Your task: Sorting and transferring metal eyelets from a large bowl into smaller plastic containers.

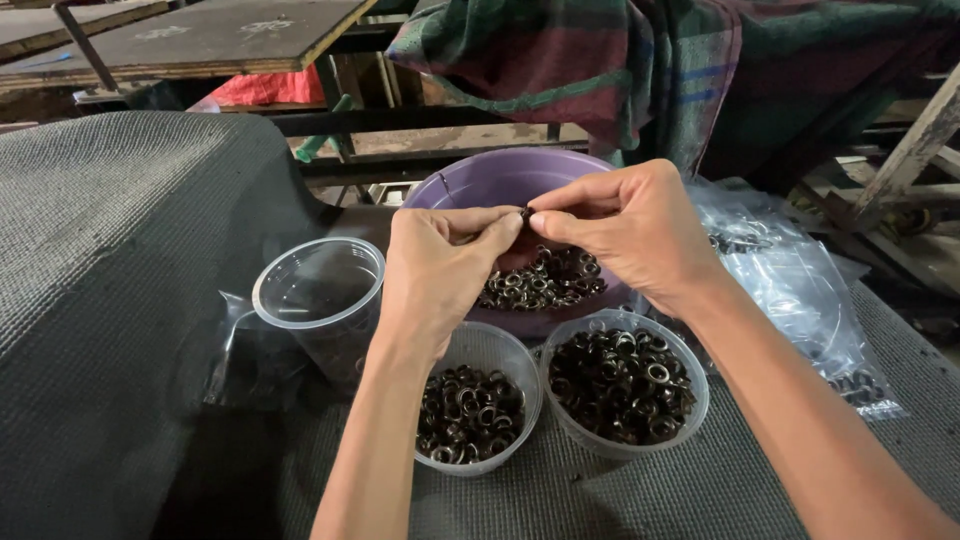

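1. Head view: left hand and right hand meet fingertip to fingertip above the purple bowl, both pinched narrow on one small dark eyelet between them.
2. The bowl holds a heap of dark metal eyelets; its near rim touches two clear tubs.
3. Left tub is about half full of eyelets, the right tub fuller; their rims sit just beside each other.
4. An empty clear cup stands left of the left wrist, near it.
5. Plastic bags crowd the right edge beside the right forearm.
6. Open grey mat lies to the left.
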